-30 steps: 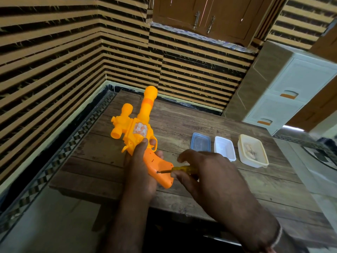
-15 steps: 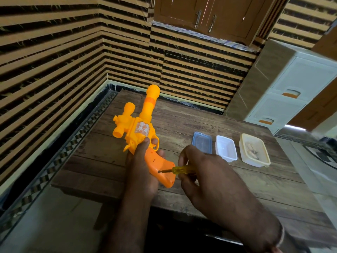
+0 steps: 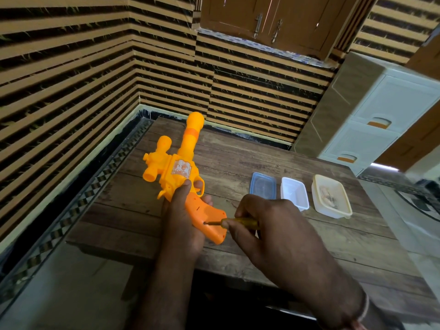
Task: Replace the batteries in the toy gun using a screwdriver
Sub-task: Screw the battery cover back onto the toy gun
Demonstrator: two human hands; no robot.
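Note:
An orange toy gun (image 3: 181,167) is held over the wooden table (image 3: 238,158), barrel pointing away toward the wall. My left hand (image 3: 183,220) grips it at the handle, thumb lying just behind the trigger guard. My right hand (image 3: 269,225) pinches a small screwdriver (image 3: 238,221) with a yellow handle. Its metal tip touches the side of the darker orange grip (image 3: 207,215), near the lower end. No batteries are in sight.
Three small plastic tubs stand in a row on the table to the right: a blue-rimmed one (image 3: 263,185), a white one (image 3: 294,192) and a cream one (image 3: 331,196) with small items inside. A white drawer unit (image 3: 371,120) stands at the far right. Striped walls close the left and back.
The gun and both hands have stayed almost in place. My right hand has shifted its fingers slightly on the screwdriver, whose tip stays at the same spot on the grip.

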